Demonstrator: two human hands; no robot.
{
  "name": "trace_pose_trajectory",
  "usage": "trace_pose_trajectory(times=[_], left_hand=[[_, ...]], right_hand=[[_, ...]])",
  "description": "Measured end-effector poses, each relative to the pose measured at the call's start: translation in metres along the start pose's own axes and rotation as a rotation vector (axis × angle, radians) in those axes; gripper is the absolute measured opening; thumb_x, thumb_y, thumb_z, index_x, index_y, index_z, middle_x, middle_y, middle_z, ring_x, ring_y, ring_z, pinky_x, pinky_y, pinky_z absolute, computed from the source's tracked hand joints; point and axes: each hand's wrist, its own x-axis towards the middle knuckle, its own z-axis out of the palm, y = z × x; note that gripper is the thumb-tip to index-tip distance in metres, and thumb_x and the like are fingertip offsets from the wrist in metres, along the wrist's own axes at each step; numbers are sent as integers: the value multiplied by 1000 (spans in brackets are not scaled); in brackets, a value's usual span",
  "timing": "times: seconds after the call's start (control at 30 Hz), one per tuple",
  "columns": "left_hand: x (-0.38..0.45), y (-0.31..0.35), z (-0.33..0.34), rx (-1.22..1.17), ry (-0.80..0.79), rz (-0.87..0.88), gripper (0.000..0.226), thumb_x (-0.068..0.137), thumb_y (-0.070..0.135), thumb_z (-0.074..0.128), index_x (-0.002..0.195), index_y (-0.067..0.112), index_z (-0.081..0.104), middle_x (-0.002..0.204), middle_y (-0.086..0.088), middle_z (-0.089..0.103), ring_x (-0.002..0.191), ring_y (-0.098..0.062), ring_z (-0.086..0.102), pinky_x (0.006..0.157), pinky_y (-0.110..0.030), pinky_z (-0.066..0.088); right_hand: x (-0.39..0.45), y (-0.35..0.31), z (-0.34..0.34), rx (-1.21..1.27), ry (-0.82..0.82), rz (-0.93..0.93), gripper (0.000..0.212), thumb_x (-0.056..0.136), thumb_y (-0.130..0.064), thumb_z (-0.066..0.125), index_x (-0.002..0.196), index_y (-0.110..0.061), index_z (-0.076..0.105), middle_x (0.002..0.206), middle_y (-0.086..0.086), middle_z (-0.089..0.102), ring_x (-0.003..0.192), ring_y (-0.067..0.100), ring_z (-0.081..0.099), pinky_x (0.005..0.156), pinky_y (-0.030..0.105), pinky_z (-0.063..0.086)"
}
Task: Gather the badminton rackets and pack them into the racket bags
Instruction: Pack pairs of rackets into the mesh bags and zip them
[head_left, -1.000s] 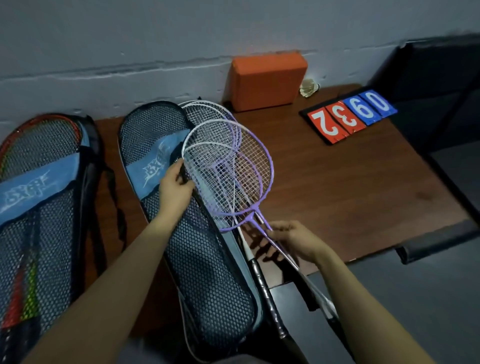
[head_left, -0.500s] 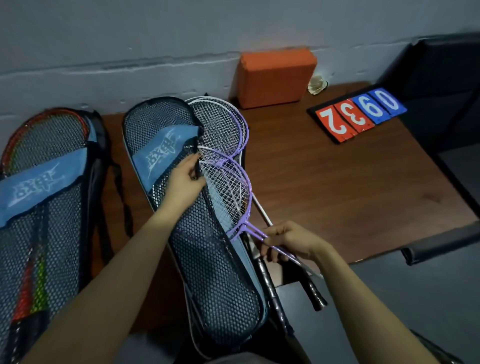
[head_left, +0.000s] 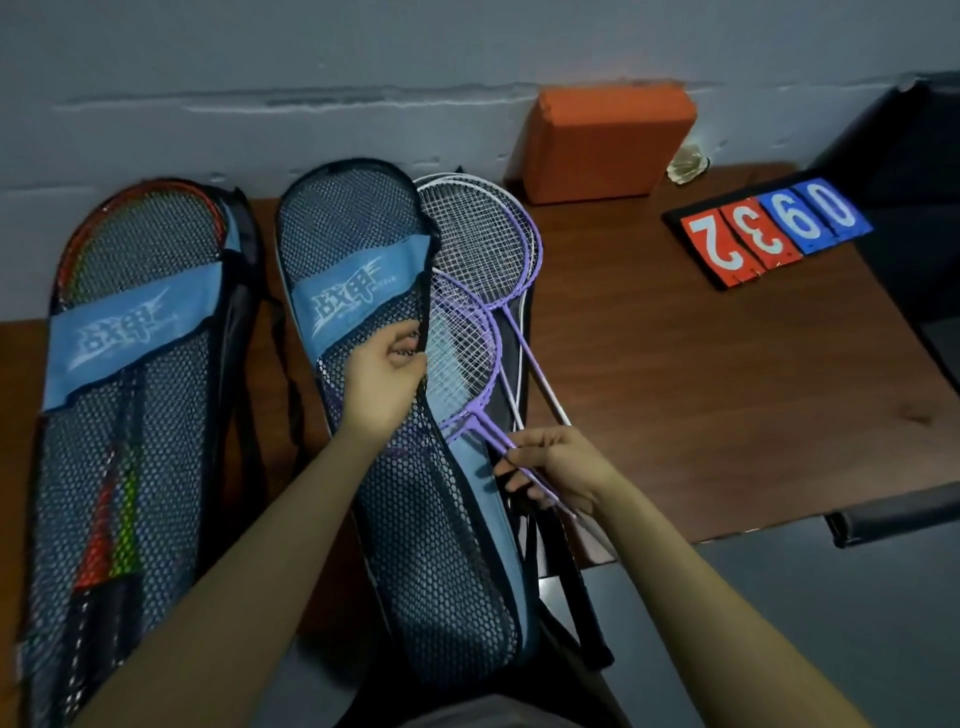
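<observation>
Two mesh racket bags with blue bands lie on the brown table (head_left: 701, 374). The left bag (head_left: 135, 415) holds red and green rackets. My left hand (head_left: 387, 374) grips the open edge of the middle bag (head_left: 363, 291) and lifts its mesh flap. My right hand (head_left: 550, 467) pinches the shaft of a purple racket (head_left: 462, 358), whose head is sliding under that flap. Two more rackets, purple and white (head_left: 483, 234), lie in the open bag beneath, heads toward the wall.
An orange foam block (head_left: 608, 140) stands against the wall at the back. A flip scoreboard (head_left: 769, 228) showing 2, 3, 9, 0 lies at the right. A shuttlecock (head_left: 688, 166) sits beside the block. A dark chair (head_left: 914, 208) stands at the table's right edge.
The purple racket in my right hand has come down from above the bag and gone partly under the mesh flap. My left hand has shifted along the flap's edge.
</observation>
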Motion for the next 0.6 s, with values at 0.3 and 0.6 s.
trace_pose_trajectory(times=[0.3, 0.6], left_hand=[[-4, -6, -22, -39, -94, 21, 38, 84, 1, 62, 121, 11, 58, 99, -1, 59, 70, 3, 57, 68, -1, 44], [0, -13, -63, -155, -63, 83, 36, 83, -6, 61, 116, 7, 60, 88, 9, 58, 59, 11, 53, 66, -2, 42]], right_hand=[[31, -22, 50, 119, 47, -46, 13, 89, 7, 49, 89, -1, 59, 59, 7, 70, 40, 11, 60, 33, 13, 37], [75, -51, 102, 160, 76, -134, 14, 89, 9, 47, 92, 1, 58, 62, 13, 68, 45, 16, 62, 37, 22, 46]])
